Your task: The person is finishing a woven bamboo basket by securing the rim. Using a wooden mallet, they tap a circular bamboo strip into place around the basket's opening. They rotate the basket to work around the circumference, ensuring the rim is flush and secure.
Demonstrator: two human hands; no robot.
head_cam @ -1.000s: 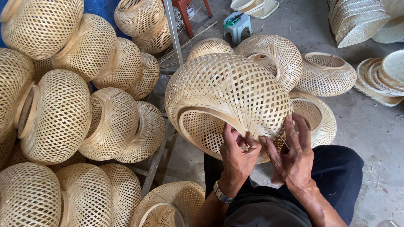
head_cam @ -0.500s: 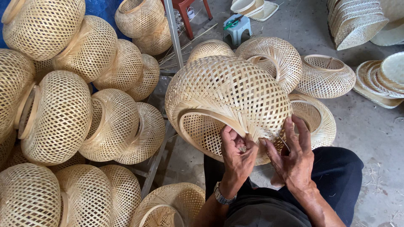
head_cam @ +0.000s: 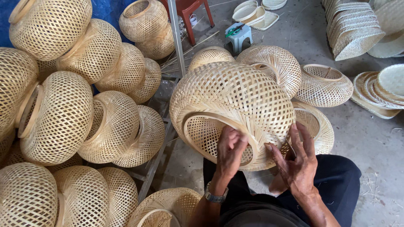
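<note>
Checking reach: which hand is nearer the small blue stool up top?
Left. The left hand works the woven basket's rim, almost straight below the blue stool; the right hand sits lower, further right.

Two bare hands are working one round woven bamboo basket (head_cam: 231, 96), while one small grey plastic stool (head_cam: 238, 35) and one red plastic chair (head_cam: 191, 10) are standing behind.

Pale straw-coloured woven basket (head_cam: 235, 101) with an open lattice pattern; small blue-grey stool (head_cam: 238, 37); red chair (head_cam: 189, 10).
</note>
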